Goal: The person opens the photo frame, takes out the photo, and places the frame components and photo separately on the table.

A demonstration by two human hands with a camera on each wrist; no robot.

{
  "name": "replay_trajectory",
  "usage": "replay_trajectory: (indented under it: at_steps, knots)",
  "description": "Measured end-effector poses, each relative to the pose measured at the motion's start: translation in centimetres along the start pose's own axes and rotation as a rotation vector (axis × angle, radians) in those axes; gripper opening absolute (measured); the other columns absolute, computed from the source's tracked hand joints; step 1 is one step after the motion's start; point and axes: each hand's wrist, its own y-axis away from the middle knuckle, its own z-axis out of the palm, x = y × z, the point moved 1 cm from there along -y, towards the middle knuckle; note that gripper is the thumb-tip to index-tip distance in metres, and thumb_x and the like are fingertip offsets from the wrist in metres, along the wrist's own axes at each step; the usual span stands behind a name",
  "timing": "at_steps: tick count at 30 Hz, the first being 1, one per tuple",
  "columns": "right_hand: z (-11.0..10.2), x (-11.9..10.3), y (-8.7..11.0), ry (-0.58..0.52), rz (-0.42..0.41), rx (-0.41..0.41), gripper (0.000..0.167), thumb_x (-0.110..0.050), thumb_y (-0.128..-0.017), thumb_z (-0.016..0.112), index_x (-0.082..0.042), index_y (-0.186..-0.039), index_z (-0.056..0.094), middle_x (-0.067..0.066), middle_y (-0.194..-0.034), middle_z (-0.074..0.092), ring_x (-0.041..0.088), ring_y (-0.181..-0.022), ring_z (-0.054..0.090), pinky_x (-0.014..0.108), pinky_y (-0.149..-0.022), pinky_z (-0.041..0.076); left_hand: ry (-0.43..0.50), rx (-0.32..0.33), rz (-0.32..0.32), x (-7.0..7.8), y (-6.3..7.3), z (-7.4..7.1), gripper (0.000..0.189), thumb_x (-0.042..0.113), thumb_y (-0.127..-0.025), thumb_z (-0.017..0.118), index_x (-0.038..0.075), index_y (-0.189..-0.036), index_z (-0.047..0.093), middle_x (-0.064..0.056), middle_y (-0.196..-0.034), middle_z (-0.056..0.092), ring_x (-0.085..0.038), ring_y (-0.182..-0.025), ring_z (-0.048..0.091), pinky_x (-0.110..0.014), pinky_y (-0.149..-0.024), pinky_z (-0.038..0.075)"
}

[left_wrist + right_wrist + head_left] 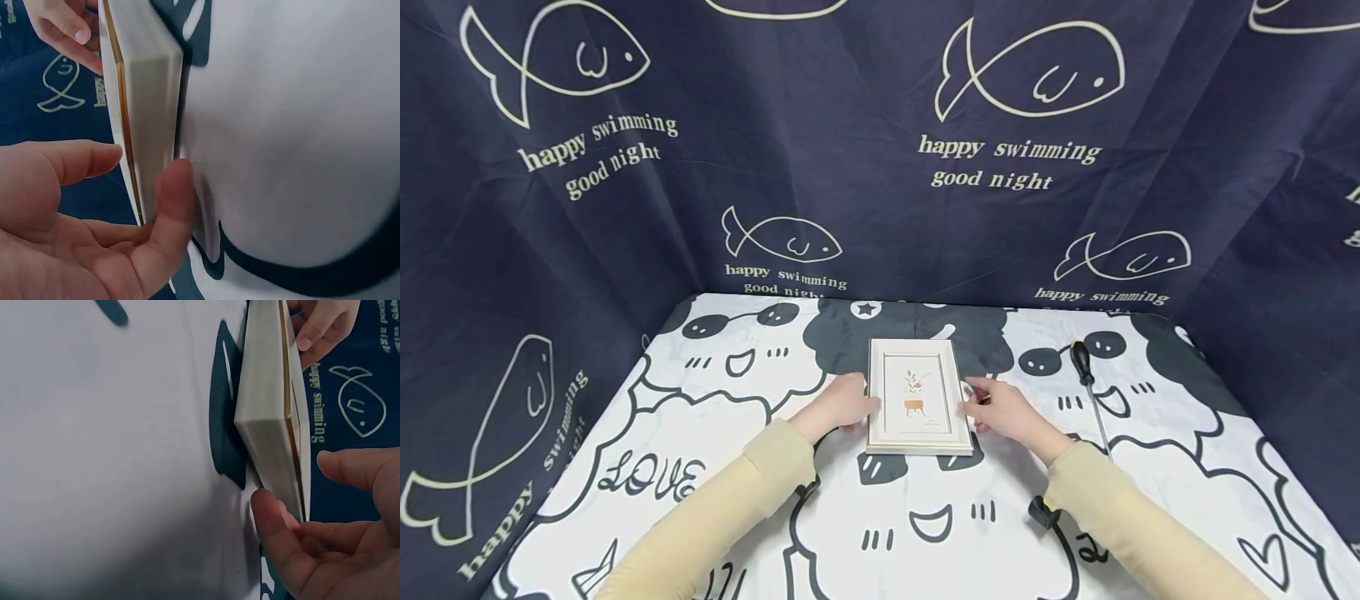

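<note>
A white picture frame (955, 350) with a print of a plant in an orange pot lies face up on the patterned cloth. At its left side my left hand (850, 400) holds the edge, thumb near the front rim and fingers against the side. My right hand (1003, 408) grips the opposite edge in much the same way. Both wrist views show the thick pale side of the frame, in the left wrist view (150, 81) and in the right wrist view (265, 375), with fingertips at its lower edge.
A screwdriver (1082, 362) with a black handle lies right of the right hand. A black and yellow object (1042, 512) is partly covered by the right sleeve; its kind is unclear. Dark fish-print curtains (880, 167) hang behind the cloth-covered table (715, 425).
</note>
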Motion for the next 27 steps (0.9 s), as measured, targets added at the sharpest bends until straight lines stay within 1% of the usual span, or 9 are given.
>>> replay_trajectory:
  at_steps: [3, 6, 11, 14, 16, 20, 22, 24, 27]
  knots:
    - [0.0, -0.2, 0.9, 0.002, -0.005, -0.008, 0.058, -0.014, -0.087, 0.064, 0.010, -0.135, 0.042, 0.008, -0.085, 0.058, 0.016, -0.062, 0.062, 0.028, -0.055, 0.053, 0.012, -0.016, 0.033, -0.1, 0.9, 0.2, 0.050, 0.021, -0.092, 0.057, -0.013, -0.127, 0.045, -0.004, -0.058, 0.055, -0.012, -0.042, 0.053, -0.019, -0.038, 0.039]
    - [0.3, -0.2, 1.6, 0.008, -0.006, -0.021, 0.058, -0.014, -0.087, 0.064, 0.011, -0.135, 0.042, 0.007, -0.086, 0.058, 0.015, -0.062, 0.063, 0.025, -0.055, 0.051, 0.028, -0.032, 0.049, -0.1, 1.7, 0.4, 0.057, 0.021, -0.092, 0.056, -0.015, -0.134, 0.038, -0.003, -0.055, 0.054, -0.010, -0.040, 0.050, -0.018, -0.038, 0.039]
    - [0.8, -0.1, 2.4, 0.038, -0.016, -0.042, 0.060, -0.015, -0.086, 0.065, 0.013, -0.134, 0.042, 0.004, -0.083, 0.059, 0.013, -0.058, 0.063, 0.023, -0.053, 0.048, 0.064, -0.028, 0.113, -0.1, 2.6, 0.7, 0.056, 0.019, -0.092, 0.056, -0.010, -0.137, 0.038, -0.004, -0.059, 0.057, -0.009, -0.039, 0.049, -0.020, -0.038, 0.041]
    - [0.9, -0.1, 2.7, 0.048, -0.022, -0.043, 0.061, -0.016, -0.086, 0.066, 0.014, -0.133, 0.042, 0.003, -0.079, 0.060, 0.013, -0.055, 0.062, 0.023, -0.051, 0.046, 0.081, -0.019, 0.163, 0.0, 2.8, 0.9, 0.057, 0.015, -0.091, 0.055, -0.004, -0.141, 0.037, -0.009, -0.074, 0.064, -0.010, -0.041, 0.049, -0.022, -0.039, 0.042]
    - [1.0, -0.1, 2.8, 0.042, -0.025, -0.046, 0.061, -0.016, -0.086, 0.066, 0.014, -0.133, 0.041, 0.003, -0.075, 0.059, 0.014, -0.053, 0.061, 0.023, -0.050, 0.045, 0.072, -0.006, 0.186, 0.1, 3.0, 1.0, 0.061, 0.014, -0.089, 0.056, -0.002, -0.143, 0.033, -0.016, -0.094, 0.067, -0.010, -0.044, 0.050, -0.023, -0.041, 0.043]
    - [1.1, -0.1, 2.8, 0.031, -0.035, -0.050, 0.061, -0.016, -0.087, 0.065, 0.015, -0.133, 0.041, 0.002, -0.068, 0.057, 0.014, -0.049, 0.059, 0.023, -0.047, 0.043, 0.047, 0.019, 0.220, 0.3, 3.2, 1.2, 0.066, 0.013, -0.088, 0.057, -0.004, -0.145, 0.027, -0.027, -0.126, 0.055, -0.012, -0.053, 0.054, -0.026, -0.045, 0.045]
    - [1.3, -0.1, 2.8, 0.036, -0.043, -0.044, 0.060, -0.016, -0.087, 0.065, 0.014, -0.133, 0.042, 0.002, -0.068, 0.056, 0.013, -0.048, 0.058, 0.023, -0.046, 0.043, 0.046, 0.026, 0.234, 0.3, 3.2, 1.4, 0.067, 0.012, -0.088, 0.057, -0.005, -0.145, 0.026, -0.029, -0.132, 0.050, -0.016, -0.062, 0.059, -0.027, -0.048, 0.047]
    - [1.5, 0.0, 2.7, 0.055, -0.047, -0.031, 0.059, -0.016, -0.087, 0.066, 0.013, -0.133, 0.043, 0.001, -0.069, 0.056, 0.012, -0.048, 0.056, 0.023, -0.046, 0.042, 0.040, 0.032, 0.240, 0.3, 3.2, 1.5, 0.068, 0.012, -0.088, 0.058, -0.006, -0.145, 0.026, -0.029, -0.134, 0.047, -0.024, -0.077, 0.066, -0.029, -0.055, 0.050]
    - [1.8, 0.1, 2.6, 0.079, -0.046, -0.015, 0.058, -0.016, -0.086, 0.066, 0.011, -0.133, 0.044, 0.001, -0.071, 0.056, 0.010, -0.048, 0.055, 0.022, -0.046, 0.042, 0.038, 0.036, 0.237, 0.2, 3.2, 1.8, 0.068, 0.012, -0.088, 0.058, -0.006, -0.145, 0.026, -0.028, -0.138, 0.044, -0.031, -0.099, 0.063, -0.032, -0.066, 0.052]
